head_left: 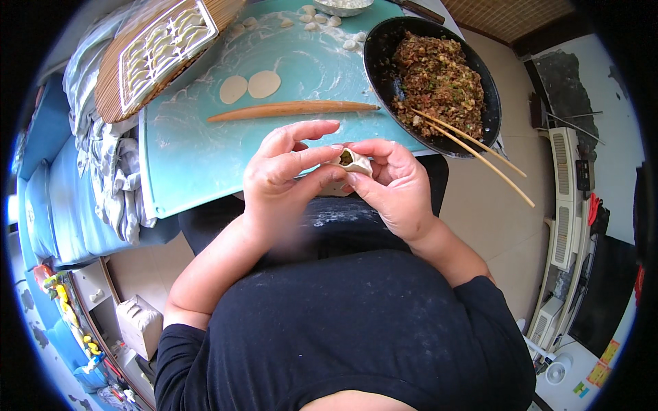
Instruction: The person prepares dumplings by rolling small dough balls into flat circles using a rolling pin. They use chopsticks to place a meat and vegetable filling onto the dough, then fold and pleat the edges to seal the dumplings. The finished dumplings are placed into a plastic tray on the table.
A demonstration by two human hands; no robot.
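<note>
Between my two hands is a dumpling (355, 163), its pale wrapper folded partly around a green-brown filling that shows at the left end. My left hand (291, 161) pinches its left side with thumb and index finger, the other fingers lifted. Thumb and fingers of my right hand (391, 181) press the wrapper's edge on the right. Just beyond my hands, a wooden rolling pin (295, 109) lies across the floured turquoise board (185, 164). Behind it rest two round wrappers, one on the left (233, 90) and one on the right (264, 84).
At the right, a black pan (374, 65) holds minced filling (439, 82), with chopsticks (480, 146) sticking out over its near rim. A white tray of folded dumplings (168, 51) sits on a woven mat (110, 89) at the far left. Small dough pieces (312, 18) lie near a bowl (343, 7) at the back.
</note>
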